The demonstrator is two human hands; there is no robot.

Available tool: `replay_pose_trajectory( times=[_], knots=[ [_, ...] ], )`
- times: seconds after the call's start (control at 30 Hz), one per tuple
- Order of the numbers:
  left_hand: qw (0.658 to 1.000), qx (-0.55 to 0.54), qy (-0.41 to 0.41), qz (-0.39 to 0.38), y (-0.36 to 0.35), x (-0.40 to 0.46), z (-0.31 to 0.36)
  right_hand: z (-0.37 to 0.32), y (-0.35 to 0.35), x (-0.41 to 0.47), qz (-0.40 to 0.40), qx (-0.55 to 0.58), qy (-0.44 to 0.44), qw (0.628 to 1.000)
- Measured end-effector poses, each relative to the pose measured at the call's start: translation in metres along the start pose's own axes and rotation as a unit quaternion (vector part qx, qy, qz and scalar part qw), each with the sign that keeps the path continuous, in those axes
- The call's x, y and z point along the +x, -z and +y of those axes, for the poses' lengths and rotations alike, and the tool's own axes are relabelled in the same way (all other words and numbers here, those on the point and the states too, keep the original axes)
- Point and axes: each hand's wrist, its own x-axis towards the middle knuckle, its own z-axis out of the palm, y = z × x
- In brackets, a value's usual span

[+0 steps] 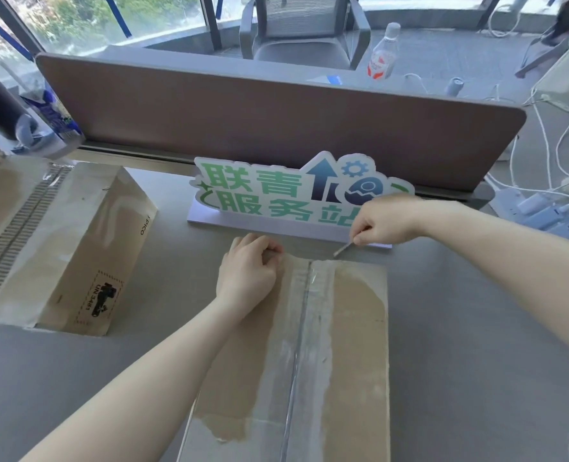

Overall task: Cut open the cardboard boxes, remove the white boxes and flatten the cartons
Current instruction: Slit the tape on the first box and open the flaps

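Observation:
A taped cardboard box (353, 328) lies in front of me on the grey desk (476, 328), with clear tape along its centre seam. My left hand (248, 271) rests on the box's far left corner, fingers curled over the far edge. My right hand (381, 221) pinches a small metal blade (342, 249) whose tip points down at the far end of the taped seam. A second cardboard box (76, 248), marked PICO and UN 3481, lies to the left with torn tape on its top.
A standing sign (293, 191) with green characters is just behind the box. A brown desk divider (276, 118) runs across the back. A plastic bottle (383, 51), cables and a power strip (536, 205) are at the right. An office chair (303, 31) stands beyond.

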Motion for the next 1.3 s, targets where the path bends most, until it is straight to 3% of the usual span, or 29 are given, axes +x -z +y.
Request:
replay_pose_trajectory(
  times=[0.1,0.17,0.33,0.43,0.63,0.9,1.07,1.3],
  knots=[
    [1.0,0.005,-0.004,-0.007,-0.001,0.0,0.002,-0.014,0.003,-0.02,0.147,0.091,-0.061,0.983],
    [1.0,0.003,-0.003,-0.014,-0.001,0.0,0.001,-0.039,-0.006,-0.032,0.172,0.191,-0.078,0.963],
    [0.997,0.021,-0.071,-0.017,0.004,-0.015,-0.011,-0.105,-0.053,-0.05,0.194,0.243,-0.118,0.943],
    [0.989,0.063,-0.13,-0.035,0.006,-0.039,-0.022,-0.122,-0.07,-0.053,0.183,0.262,-0.171,0.932],
    [0.98,0.079,-0.17,-0.061,0.012,-0.07,-0.036,-0.142,-0.087,-0.046,0.202,0.305,-0.255,0.895],
    [0.963,0.123,-0.213,-0.114,0.014,-0.077,-0.047,-0.174,-0.07,-0.035,0.204,0.226,-0.334,0.892],
    [0.965,0.115,-0.225,-0.072,0.013,-0.081,-0.049,-0.191,-0.073,-0.04,0.184,0.241,-0.356,0.884],
    [0.968,0.098,-0.219,-0.072,0.014,-0.08,-0.05,-0.228,-0.092,-0.06,0.185,0.265,-0.412,0.852]
  ],
)
